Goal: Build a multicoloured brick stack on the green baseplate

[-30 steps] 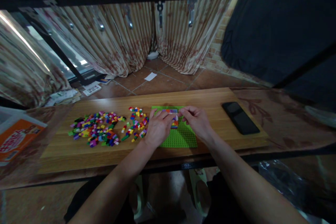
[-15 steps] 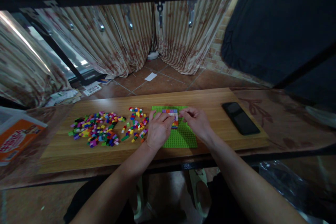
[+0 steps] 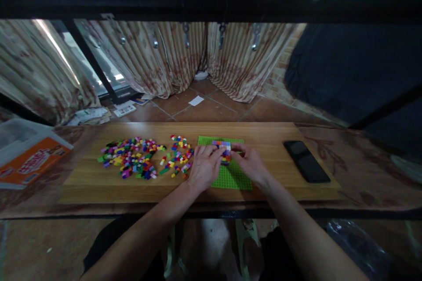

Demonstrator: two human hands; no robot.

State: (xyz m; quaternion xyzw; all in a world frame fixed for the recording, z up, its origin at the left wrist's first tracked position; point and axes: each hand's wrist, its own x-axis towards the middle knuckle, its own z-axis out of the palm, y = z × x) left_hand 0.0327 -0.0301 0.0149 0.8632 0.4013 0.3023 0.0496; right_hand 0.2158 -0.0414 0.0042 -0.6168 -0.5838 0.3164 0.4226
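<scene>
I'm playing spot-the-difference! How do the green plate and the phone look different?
The plate is green and studded; the phone is black and smooth-looking. The plate is wider; the phone narrower. The plate carries bricks; the phone lies apart from them. Both lie on the wooden board.

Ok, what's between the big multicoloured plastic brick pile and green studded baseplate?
Head view: a smaller, looser cluster of multicoloured bricks on the brown wooden board, plus the left hand overlapping the baseplate.
</scene>
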